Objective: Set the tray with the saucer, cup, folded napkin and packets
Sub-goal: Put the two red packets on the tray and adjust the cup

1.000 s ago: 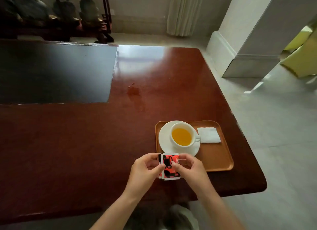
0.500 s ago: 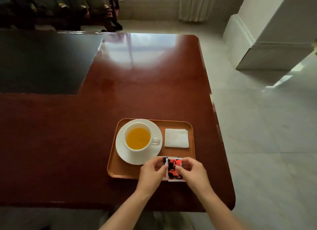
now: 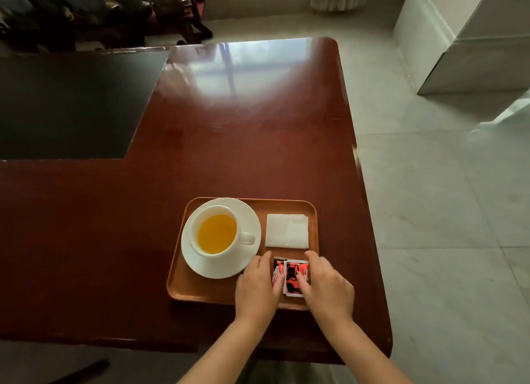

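Note:
An orange-brown tray (image 3: 200, 290) lies near the table's front right. On its left stands a white saucer (image 3: 246, 217) with a white cup (image 3: 213, 236) of yellow drink, handle to the right. A folded white napkin (image 3: 286, 230) lies at the tray's back right. Red, black and white packets (image 3: 292, 276) lie flat in the tray's front right corner. My left hand (image 3: 258, 289) and my right hand (image 3: 327, 289) rest on the packets from either side, fingertips pressing on them.
The glossy red-brown table (image 3: 243, 143) ends close on the right, with pale tiled floor (image 3: 444, 211) beyond. A dark panel (image 3: 66, 102) covers the table's far left. Dark furniture (image 3: 100, 14) stands behind it, and a white pillar base (image 3: 464, 39) at far right.
My hands carried the packets from in front of the tray onto its front right corner and laid them flat. The view shifted, so the tray now sits lower and more central.

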Demonstrator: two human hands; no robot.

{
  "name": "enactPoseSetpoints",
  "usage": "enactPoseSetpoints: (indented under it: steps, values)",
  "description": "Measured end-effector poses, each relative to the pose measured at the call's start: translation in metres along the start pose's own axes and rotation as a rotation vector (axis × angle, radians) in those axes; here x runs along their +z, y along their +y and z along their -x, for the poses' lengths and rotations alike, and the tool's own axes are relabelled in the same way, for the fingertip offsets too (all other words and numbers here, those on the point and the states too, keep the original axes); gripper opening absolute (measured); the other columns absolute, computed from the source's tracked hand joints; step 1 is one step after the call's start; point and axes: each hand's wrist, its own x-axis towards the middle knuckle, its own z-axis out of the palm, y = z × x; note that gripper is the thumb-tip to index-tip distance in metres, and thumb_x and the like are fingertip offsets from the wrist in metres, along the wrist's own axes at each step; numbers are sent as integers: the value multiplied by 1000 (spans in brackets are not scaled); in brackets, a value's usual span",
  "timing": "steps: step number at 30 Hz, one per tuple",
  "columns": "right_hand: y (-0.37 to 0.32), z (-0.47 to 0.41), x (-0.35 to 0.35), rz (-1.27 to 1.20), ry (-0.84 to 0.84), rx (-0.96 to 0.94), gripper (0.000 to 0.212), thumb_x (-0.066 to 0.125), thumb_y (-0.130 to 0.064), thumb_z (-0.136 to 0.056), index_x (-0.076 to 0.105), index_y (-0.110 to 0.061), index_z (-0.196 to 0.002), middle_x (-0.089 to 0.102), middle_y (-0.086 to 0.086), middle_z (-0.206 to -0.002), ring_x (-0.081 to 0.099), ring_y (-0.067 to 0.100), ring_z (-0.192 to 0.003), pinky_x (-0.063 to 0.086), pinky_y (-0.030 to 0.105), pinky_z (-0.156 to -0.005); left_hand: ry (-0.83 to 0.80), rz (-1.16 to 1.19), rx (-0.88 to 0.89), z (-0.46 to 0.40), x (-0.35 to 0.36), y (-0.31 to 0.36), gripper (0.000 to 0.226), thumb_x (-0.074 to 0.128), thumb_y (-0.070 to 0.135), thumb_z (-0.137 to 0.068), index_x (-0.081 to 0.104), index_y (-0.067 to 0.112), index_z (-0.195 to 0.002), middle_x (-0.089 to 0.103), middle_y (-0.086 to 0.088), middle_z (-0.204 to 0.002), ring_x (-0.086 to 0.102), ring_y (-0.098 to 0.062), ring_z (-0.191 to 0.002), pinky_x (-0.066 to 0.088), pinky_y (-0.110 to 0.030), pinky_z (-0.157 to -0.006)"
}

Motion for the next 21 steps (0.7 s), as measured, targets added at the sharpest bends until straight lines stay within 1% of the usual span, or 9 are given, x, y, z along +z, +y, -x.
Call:
enactPoseSetpoints:
  steps: [3,5,7,11,14,16,19,20,21]
  values:
    - [12,2,2,101,74,-142,55,78,-31,-70,59,-15,-118,65,5,-99,62,20,-80,53,30,-61,30,-117,218,14,-6,-6,53,64,25,-85,44,20,-134,54,-1,-129,51,-16,-120,48,-35,-96]
    - [19,4,6,178,92,-295,55,80,-28,-67,61,-17,-117,66,6,-111,63,25,-97,54,39,-73,5,-171,406,22,-7,-14,58,69,16,-79,46,18,-133,54,-3,-134,49,-20,-125,49,-41,-96]
    - [22,6,10,226,69,-394,52,79,-28,-68,62,-19,-116,65,3,-119,59,25,-112,49,46,-87,-63,-248,494,27,-8,-20,64,71,19,-77,44,18,-136,50,-1,-141,43,-17,-131,45,-39,-98]
    - [24,10,13,265,42,-406,49,80,-30,-67,65,-20,-113,67,0,-117,57,23,-116,40,54,-96,-171,-432,474,29,-8,-27,60,61,43,-82,47,19,-135,49,4,-141,41,-12,-131,43,-38,-99]
    - [25,11,12,270,38,-395,51,81,-30,-65,65,-20,-113,67,0,-117,58,24,-116,37,56,-97,-208,-471,471,31,-9,-35,61,40,49,-90,34,19,-142,30,3,-151,25,-14,-139,30,-44,-107]
    - [25,11,10,272,31,-401,52,82,-28,-64,66,-20,-112,67,1,-117,58,24,-116,37,57,-97,-233,-528,442,32,-11,-37,62,35,52,-90,35,17,-142,31,1,-151,25,-15,-139,32,-45,-106]
    - [22,12,7,255,19,-383,52,83,-27,-64,66,-18,-112,67,3,-118,57,25,-116,37,58,-97,-323,-479,456,36,-9,-39,68,20,53,-95,0,17,-148,-11,3,-154,-14,-15,-141,-2,-45,-112]
    - [19,12,6,235,23,-365,52,82,-26,-64,65,-18,-112,66,5,-119,57,25,-117,37,58,-97,-294,-453,466,37,-10,-40,68,18,53,-95,-3,17,-147,-13,4,-154,-16,-14,-141,-3,-44,-112]
    - [16,12,6,201,31,-343,50,82,-25,-66,65,-17,-112,65,6,-120,56,26,-117,38,57,-97,-226,-431,494,38,-11,-42,67,19,53,-94,1,18,-148,-8,4,-155,-11,-14,-142,2,-43,-113]
